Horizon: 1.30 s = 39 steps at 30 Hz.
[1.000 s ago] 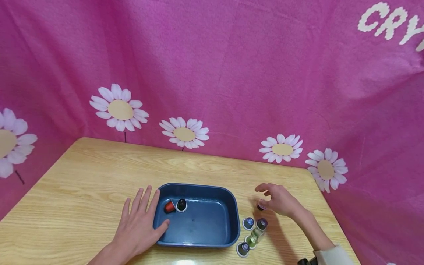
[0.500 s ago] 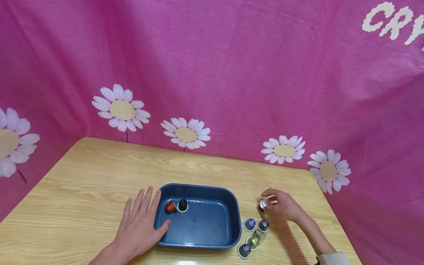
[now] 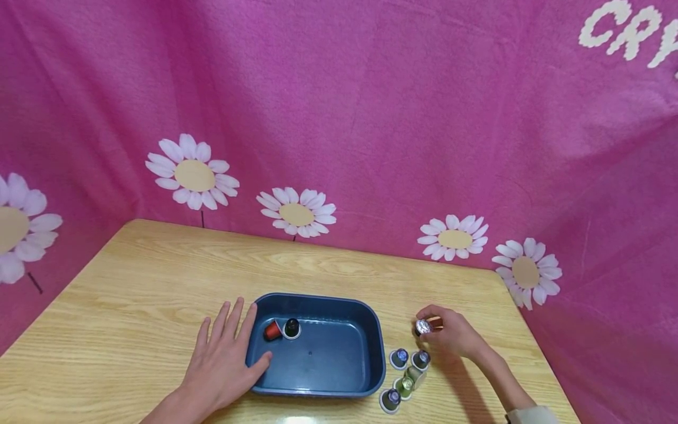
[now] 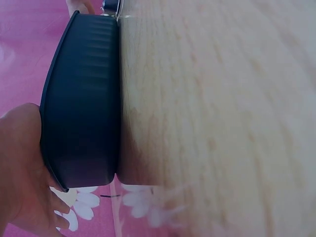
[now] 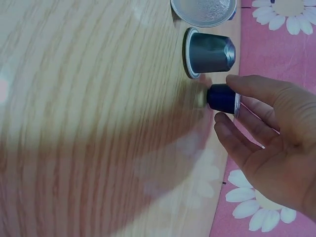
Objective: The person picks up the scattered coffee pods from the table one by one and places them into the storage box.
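My left hand [image 3: 222,356] lies with straight, spread fingers at the left rim of a dark blue plastic tub [image 3: 333,359]; in the left wrist view, the palm touches the tub's rim [image 4: 48,89]. Inside the tub, a red coffee capsule [image 3: 272,331] lies tipped over beside a black capsule [image 3: 292,327]. To the tub's right, my right hand [image 3: 457,335] pinches a dark blue coffee capsule [image 5: 222,98] between thumb and fingers. Its silver foil lid [image 3: 422,326] faces up, and its narrow end points at the table.
Several more capsules cluster between the tub and my right arm: a blue one [image 3: 399,358], a purple one [image 3: 421,360], a green one [image 3: 405,386] and a dark one [image 3: 391,400]. A pink cloth with daisies [image 3: 339,118] hangs behind the wooden table [image 3: 159,282].
One second ago, my right hand was over the dark capsule, its lid not visible. By half a second ago the foil lid showed upward in the fingers. The left hand stays at the tub.
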### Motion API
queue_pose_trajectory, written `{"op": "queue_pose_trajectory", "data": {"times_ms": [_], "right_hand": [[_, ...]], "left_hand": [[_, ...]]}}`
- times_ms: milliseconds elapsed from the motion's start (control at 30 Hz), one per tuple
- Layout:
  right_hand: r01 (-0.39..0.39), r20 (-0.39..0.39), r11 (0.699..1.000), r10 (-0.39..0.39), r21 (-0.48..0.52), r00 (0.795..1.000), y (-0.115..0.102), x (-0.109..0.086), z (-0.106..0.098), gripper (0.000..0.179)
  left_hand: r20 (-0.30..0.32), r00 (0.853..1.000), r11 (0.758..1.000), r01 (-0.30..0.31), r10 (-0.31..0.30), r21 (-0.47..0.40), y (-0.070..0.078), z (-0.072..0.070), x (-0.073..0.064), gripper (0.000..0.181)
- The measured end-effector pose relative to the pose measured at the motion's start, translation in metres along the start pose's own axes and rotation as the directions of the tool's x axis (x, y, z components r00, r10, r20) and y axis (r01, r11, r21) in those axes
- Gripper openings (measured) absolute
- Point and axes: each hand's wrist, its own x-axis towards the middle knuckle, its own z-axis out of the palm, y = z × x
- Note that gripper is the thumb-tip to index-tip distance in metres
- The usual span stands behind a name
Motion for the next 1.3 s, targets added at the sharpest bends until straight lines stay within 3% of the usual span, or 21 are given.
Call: {"op": "queue_pose_trajectory", "data": {"times_ms": [400, 800, 1033, 1300], "right_hand": [[0.041, -0.045, 0.999, -0.041, 0.005, 0.998, -0.014, -0.002, -0.008, 0.028], [0.207, -0.06, 0.977, -0.204, 0.048, 0.977, -0.058, 0.004, -0.006, 0.029], [0.252, -0.069, 0.968, -0.251, 0.008, 0.966, -0.086, 0.009, 0.0, 0.031], [0.333, -0.056, 0.942, -0.331, 0.035, 0.942, -0.115, 0.019, 0.013, 0.031]], "left_hand": [[0.009, 1.0, 1.0, 0.007, -0.007, 0.003, 0.0, 0.0, 0.001, 0.09], [0.0, 1.0, 1.0, 0.001, -0.001, 0.002, 0.0, -0.001, 0.0, 0.09], [0.012, 1.0, 1.0, 0.006, -0.006, 0.005, 0.0, 0.0, 0.002, 0.09], [0.01, 1.0, 1.0, 0.007, -0.007, 0.006, -0.001, 0.0, 0.001, 0.09]]}}
